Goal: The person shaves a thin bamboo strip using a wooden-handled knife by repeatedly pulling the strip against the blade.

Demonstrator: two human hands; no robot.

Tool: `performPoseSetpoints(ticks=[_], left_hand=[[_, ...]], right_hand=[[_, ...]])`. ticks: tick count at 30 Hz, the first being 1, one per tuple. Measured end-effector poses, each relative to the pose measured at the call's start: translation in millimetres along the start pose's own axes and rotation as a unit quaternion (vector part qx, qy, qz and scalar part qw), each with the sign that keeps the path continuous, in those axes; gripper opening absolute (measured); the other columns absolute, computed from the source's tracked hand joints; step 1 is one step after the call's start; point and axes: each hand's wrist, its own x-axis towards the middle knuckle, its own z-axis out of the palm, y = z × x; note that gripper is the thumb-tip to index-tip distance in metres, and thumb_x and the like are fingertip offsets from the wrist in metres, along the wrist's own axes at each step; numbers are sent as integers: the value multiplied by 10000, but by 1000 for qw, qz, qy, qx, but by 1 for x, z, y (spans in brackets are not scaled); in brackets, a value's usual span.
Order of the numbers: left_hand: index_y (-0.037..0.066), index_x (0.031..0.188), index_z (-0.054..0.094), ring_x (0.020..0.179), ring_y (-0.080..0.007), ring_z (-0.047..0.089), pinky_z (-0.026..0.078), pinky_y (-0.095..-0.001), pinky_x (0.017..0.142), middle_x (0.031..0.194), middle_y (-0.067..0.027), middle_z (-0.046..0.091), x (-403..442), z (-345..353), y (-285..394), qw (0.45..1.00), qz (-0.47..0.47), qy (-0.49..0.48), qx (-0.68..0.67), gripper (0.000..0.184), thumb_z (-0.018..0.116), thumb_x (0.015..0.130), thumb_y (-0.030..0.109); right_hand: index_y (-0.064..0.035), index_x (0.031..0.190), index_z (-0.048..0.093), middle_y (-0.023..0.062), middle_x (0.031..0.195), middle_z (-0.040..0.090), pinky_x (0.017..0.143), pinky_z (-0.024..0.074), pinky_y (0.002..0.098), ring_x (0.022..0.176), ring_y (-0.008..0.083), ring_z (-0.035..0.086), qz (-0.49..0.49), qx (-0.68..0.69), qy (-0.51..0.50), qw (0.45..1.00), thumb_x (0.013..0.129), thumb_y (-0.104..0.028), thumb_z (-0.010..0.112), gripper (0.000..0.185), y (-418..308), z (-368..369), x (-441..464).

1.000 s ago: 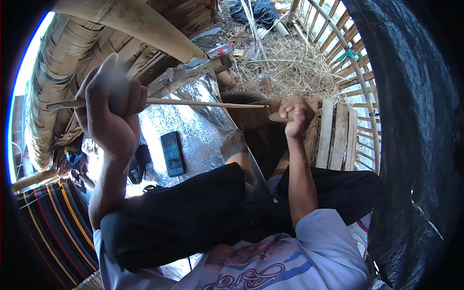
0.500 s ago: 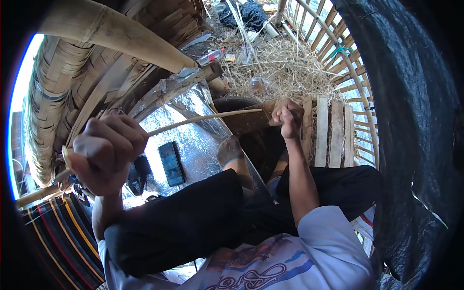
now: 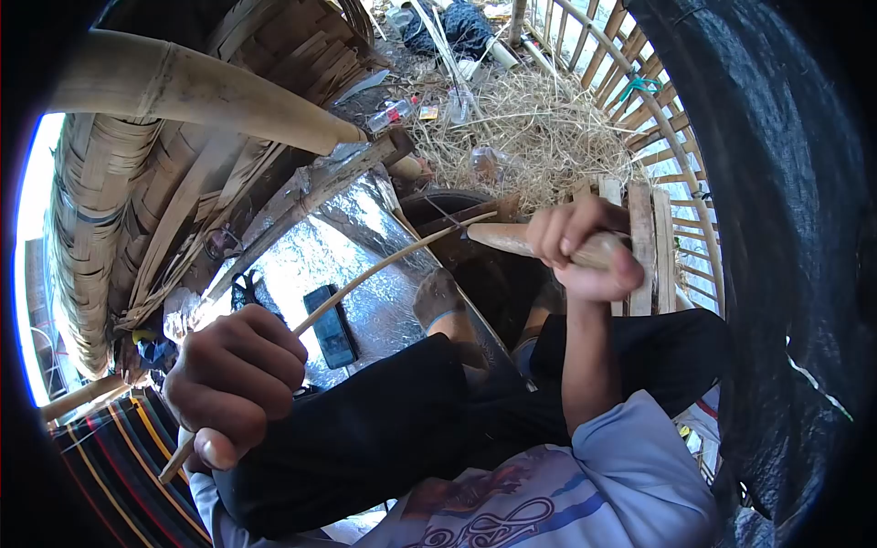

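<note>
My left hand [image 3: 239, 379] is closed around a thin, slightly curved wooden stick [image 3: 379, 265]. The stick's near end pokes out below my fist, and its far end reaches toward the middle of the view. In my right hand [image 3: 589, 247] is a knife [image 3: 498, 237] with a thick, pale wooden handle. Its narrow dark blade points away to the upper left and crosses the stick close to the far tip; whether they touch I cannot tell. My fingers wrap the handle, with the thumb at its rear end.
A phone [image 3: 331, 326] lies on a shiny silver sheet [image 3: 384, 301] by my feet. Bamboo poles [image 3: 210, 91] and woven panels stand at the left. Straw [image 3: 539, 128] and plastic bottles [image 3: 393, 114] litter the ground ahead. A slatted bamboo fence [image 3: 690, 183] and dark sheeting [image 3: 776, 228] border the right.
My left hand has come down and closer with the stick, which now slants more steeply. My right hand has moved right and turned, bringing the knife's handle into view.
</note>
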Motion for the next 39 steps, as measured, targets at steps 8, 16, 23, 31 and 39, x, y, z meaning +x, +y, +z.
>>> performPoseSetpoints(ticks=[8, 16, 23, 31, 39], left_hand=[[89, 492, 318, 290, -133, 305, 271, -259, 324, 383, -9, 304, -11, 6, -2, 986, 18, 142, 89, 484, 338, 946, 255], [105, 433, 220, 264, -124, 242, 205, -261, 295, 360, -13, 253, -7, 8, 8, 979, -68, 162, 106, 570, 307, 960, 304], [102, 444, 217, 280, -128, 227, 189, -266, 305, 370, -12, 241, -10, 10, 7, 962, -50, 234, 135, 576, 313, 962, 336], [76, 453, 262, 297, -151, 266, 214, -275, 312, 382, -27, 270, -9, 9, 11, 981, -61, 181, 38, 562, 346, 949, 327], [53, 477, 302, 356, -178, 332, 302, -312, 379, 427, -47, 338, -10, 11, 13, 979, -92, 171, 60, 548, 351, 952, 322]], right_hand=[[-19, 604, 444, 78, 468, 451, 386, 315, 261, 380, 153, 413, -89, 25, -29, 995, 770, -452, 491, 466, -32, 47, 9], [-47, 625, 444, 54, 426, 457, 371, 412, 284, 343, 181, 461, -111, 32, -71, 991, 769, -534, 503, 512, -58, 56, 14], [-9, 670, 450, 76, 473, 422, 412, 304, 274, 411, 142, 383, 15, -55, 14, 998, 768, -436, 518, 443, -27, 51, 4], [-78, 719, 395, 45, 449, 400, 451, 367, 310, 379, 156, 355, -94, 12, -10, 995, 828, -552, 420, 487, -83, 74, 15], [-91, 714, 372, 20, 454, 378, 458, 366, 296, 383, 134, 355, -32, -44, -4, 998, 846, -543, 381, 471, -88, 78, 11]])
